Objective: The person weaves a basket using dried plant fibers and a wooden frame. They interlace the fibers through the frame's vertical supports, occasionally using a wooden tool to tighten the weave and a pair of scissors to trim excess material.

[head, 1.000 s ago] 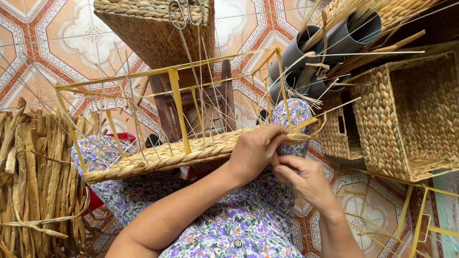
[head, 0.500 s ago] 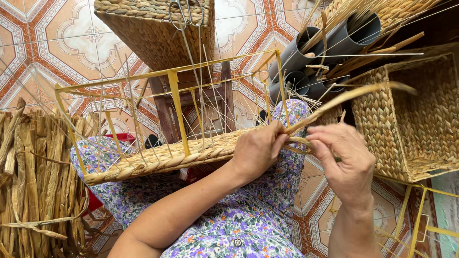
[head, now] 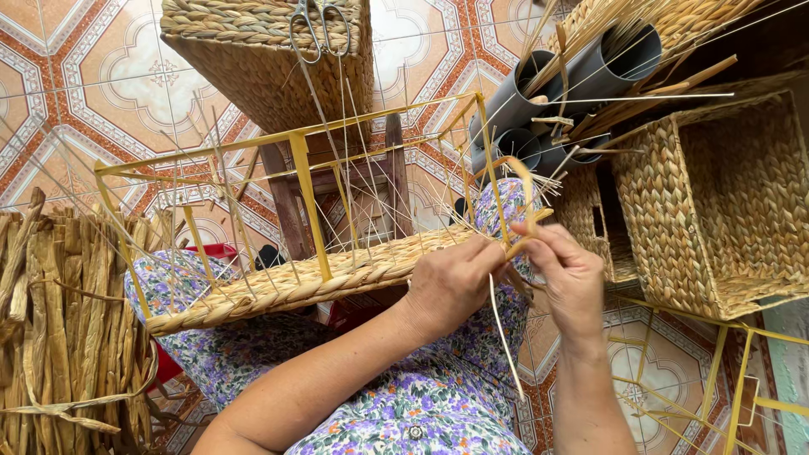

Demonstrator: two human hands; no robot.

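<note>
Basket weaving, early stage. Yellow metal frame (head: pixel 299 160) lies across the person's lap, thin wire uprights strung across it. One braided band (head: pixel 312 282) of straw-coloured fibre runs along the frame's lower edge from the left corner up to the hands; that looks like the only woven course so far, so the upper part of the frame, still bare wires, is left to fill.

Left hand (head: pixel 451 282) closed over the end of the band at the frame's right corner, fingers curled, pressing it in place. Right hand (head: pixel 566 274) just beside it, thumb and fingers pinching a flat fibre strand (head: pixel 524 181) that loops up and over above the corner; a loose tail hangs down between the hands.

Versus half a second ago: the strand was stretched out long to the right past the right hand, now it is bent into a tight loop over the corner, and the right hand has moved in close to the left. Left hand much the same spot.

Around: dried fibre bundle (head: pixel 59 329) at left, finished woven baskets (head: pixel 716 194) at right, grey pipes (head: pixel 573 84), scissors (head: pixel 320 25) on an upturned basket (head: pixel 253 67), tiled floor (head: pixel 101 76).
</note>
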